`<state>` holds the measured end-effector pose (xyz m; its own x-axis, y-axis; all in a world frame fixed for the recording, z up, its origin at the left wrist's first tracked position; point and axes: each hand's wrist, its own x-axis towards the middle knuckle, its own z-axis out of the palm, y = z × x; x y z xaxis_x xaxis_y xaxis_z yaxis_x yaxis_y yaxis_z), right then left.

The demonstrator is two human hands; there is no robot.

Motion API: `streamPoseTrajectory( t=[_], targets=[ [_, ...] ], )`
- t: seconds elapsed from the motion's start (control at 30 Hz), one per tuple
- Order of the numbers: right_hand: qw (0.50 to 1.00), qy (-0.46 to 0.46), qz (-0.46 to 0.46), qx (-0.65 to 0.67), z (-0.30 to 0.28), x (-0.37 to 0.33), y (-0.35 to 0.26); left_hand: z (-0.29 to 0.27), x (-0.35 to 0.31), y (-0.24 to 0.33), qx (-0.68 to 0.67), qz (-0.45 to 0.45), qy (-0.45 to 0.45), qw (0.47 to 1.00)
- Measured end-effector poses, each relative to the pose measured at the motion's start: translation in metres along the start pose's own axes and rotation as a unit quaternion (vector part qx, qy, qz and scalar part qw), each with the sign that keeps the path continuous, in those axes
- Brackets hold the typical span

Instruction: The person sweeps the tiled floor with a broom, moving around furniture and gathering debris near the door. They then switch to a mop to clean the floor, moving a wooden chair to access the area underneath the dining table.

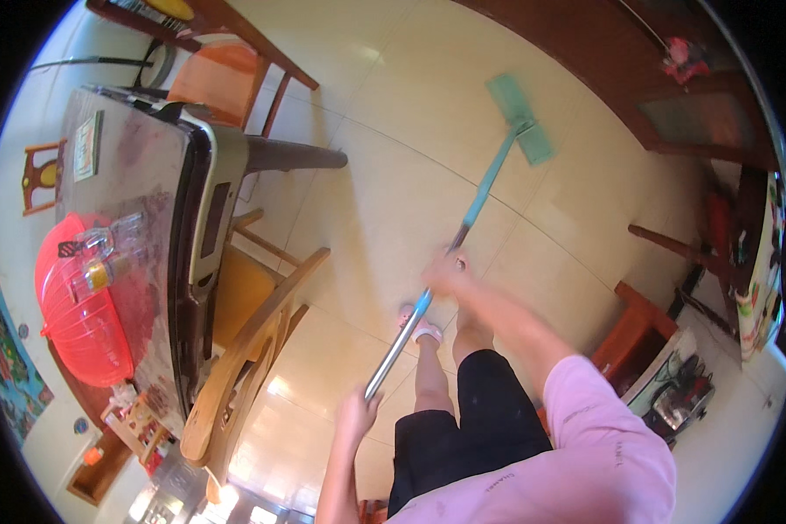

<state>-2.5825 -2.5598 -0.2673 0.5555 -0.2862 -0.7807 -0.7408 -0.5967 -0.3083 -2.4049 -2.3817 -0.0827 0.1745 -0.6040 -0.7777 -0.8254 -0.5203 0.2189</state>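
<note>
A flat mop (495, 164) with a teal and silver pole slants across the view, its green rectangular head (533, 140) lying on the tiled floor (393, 201) ahead of me. Around the pole's upper end, nearest my body, my left hand (356, 412) is closed. Farther down, my right hand (445, 271) wraps the middle of the pole, slightly smeared by motion. The mop head also looks a little blurred.
To the left stands a table (162, 210) bearing a red mesh food cover (87, 306). Wooden chairs (253, 349) jut out beside it. A dark wooden cabinet (603, 52) lines the far right. Nearer on the right is a reddish wooden stand (637, 332).
</note>
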Motion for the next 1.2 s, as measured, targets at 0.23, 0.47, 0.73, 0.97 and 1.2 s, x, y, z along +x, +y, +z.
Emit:
streamPoseTrajectory(
  t=[0.23,0.47,0.73,0.97,1.2],
  targets=[
    [0.954,-0.159,-0.249,0.044,0.044,-0.086,-0.242,-0.007,-0.239,-0.058,0.010,-0.274,-0.097,0.957],
    [0.925,-0.137,-0.351,0.047,0.048,-0.113,-0.242,-0.070,-0.238,0.031,-0.158,-0.356,-0.110,0.914],
    [0.968,-0.024,-0.228,-0.101,-0.021,0.002,-0.027,0.041,-0.077,0.045,-0.289,-0.179,-0.067,0.938],
    [0.978,0.097,-0.152,-0.103,-0.079,0.026,0.050,0.025,-0.004,0.111,-0.398,-0.183,-0.043,0.898],
    [0.953,0.030,-0.248,-0.171,-0.062,0.001,-0.043,0.040,-0.085,0.090,-0.547,-0.281,-0.081,0.785]
  ],
)
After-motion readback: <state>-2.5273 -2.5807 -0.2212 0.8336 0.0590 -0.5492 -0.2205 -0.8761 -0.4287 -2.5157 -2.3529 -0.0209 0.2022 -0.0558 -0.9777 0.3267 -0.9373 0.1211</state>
